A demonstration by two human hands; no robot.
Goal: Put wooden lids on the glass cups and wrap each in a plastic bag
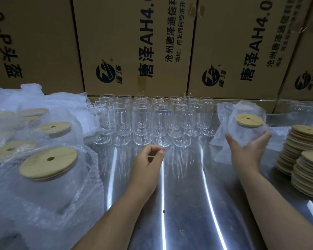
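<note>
Right hand (246, 144) grasps from below the upright clear glass cup (242, 134), capped with a round wooden lid (249, 120) and sheathed in a bubbled plastic bag (224, 112), while the left hand (148, 159), loosely curled and empty, sits just before the upright unlidded glass cups (162, 127), the nearer hand to them.

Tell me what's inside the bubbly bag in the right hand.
A round wooden lid with a hole shows through the clear bubble bag the right hand grips. The wrap blurs whatever sits beneath.

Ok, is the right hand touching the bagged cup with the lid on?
Touching. In the head view the right hand grips the bagged cup from below, fingers and thumb pressed into the plastic.
</note>
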